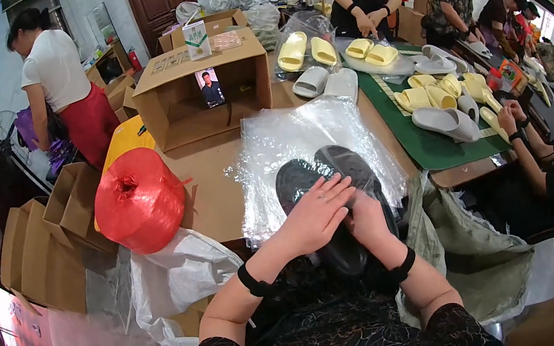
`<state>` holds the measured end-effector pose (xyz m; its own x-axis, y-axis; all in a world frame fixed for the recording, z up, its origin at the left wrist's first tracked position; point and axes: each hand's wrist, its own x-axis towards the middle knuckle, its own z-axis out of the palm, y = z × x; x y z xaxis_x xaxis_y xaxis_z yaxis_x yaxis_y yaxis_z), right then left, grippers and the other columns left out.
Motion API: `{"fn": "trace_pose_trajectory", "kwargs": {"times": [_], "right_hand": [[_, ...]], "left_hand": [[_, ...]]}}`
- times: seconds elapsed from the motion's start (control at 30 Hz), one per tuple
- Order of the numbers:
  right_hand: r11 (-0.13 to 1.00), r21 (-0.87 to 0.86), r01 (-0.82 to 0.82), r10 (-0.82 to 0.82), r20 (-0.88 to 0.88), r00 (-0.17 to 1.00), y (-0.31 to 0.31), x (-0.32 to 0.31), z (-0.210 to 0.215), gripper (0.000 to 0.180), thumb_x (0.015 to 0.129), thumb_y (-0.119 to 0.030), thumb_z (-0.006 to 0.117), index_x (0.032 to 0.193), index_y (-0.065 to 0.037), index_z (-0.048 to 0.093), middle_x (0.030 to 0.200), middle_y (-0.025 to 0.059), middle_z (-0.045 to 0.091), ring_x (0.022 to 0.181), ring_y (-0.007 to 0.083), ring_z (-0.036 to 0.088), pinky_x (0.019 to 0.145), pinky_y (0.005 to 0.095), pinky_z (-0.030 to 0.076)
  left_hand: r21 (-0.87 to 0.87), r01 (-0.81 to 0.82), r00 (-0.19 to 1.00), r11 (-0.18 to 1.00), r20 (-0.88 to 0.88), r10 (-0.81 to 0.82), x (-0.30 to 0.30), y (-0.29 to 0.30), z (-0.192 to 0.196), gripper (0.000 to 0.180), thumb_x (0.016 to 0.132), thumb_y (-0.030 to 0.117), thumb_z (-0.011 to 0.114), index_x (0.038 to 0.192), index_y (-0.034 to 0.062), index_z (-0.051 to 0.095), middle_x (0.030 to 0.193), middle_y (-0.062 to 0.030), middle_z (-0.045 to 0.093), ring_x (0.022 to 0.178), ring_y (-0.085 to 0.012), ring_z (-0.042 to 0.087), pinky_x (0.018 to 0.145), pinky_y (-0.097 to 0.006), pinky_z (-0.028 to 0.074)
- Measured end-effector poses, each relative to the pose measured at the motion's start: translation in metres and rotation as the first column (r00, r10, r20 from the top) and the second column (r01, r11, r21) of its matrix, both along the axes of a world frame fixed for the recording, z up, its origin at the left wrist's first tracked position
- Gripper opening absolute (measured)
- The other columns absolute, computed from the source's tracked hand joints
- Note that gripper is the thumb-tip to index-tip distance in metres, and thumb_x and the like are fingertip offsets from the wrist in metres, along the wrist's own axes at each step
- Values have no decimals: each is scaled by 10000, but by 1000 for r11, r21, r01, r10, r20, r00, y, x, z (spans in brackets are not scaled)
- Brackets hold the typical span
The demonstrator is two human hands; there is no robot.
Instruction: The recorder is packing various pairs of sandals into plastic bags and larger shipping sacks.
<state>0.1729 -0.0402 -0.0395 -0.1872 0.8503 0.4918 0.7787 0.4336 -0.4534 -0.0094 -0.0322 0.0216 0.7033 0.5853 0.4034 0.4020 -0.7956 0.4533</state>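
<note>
A pair of black slippers (351, 163) is in front of me, over the near edge of a stack of clear plastic bags (279, 140). My left hand (320, 213) lies across the slippers with its fingers stretched out, the fingertips beside my right hand. Closed against the side of one slipper is my right hand (369, 220); some of its fingers are hidden behind the left hand and the slipper. A clear film seems to shine over the slippers, but I cannot tell whether they are inside a bag.
Left of the bags stands a roll of red plastic twine (139, 201). An open cardboard box (200, 76) sits behind. Yellow slippers (440, 96) and grey slippers (444, 123) lie on a green mat (390, 111). Sacks (475, 236) hang at the table's near edge; several people work nearby.
</note>
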Motion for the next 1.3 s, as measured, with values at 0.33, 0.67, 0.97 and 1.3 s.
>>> {"fn": "trace_pose_trajectory", "kwargs": {"times": [0.33,0.67,0.97,1.3], "right_hand": [[968,247,-46,98,-201,975,55,-44,13,134,842,-118,613,911,-22,551,915,203,594,822,413,634,685,480,529],[1000,13,-12,13,-68,998,47,-44,-4,259,824,-149,650,1002,18,561,968,216,590,843,410,631,704,464,535],[988,138,72,-61,-78,995,66,-38,-5,198,874,-178,613,856,6,543,842,234,577,775,428,597,669,489,496],[959,43,282,-256,-306,917,69,-27,1,250,836,-202,657,790,15,540,784,241,602,788,450,606,717,531,478]], "left_hand": [[196,-176,984,965,15,176,-18,2,15,464,980,157,469,1428,37,449,1523,-151,390,1437,-333,311,1185,-484,213],[157,-123,990,980,-44,131,-23,-4,3,459,973,162,492,1413,34,465,1534,-133,378,1457,-322,273,1194,-505,184],[277,-264,963,924,16,270,-22,-13,10,566,902,172,595,1444,103,450,1567,-128,326,1481,-375,187,1178,-547,172],[-248,-485,857,839,56,512,-44,-16,-28,668,943,124,549,1534,152,239,713,-237,637,691,-436,638,651,-497,484]]}}
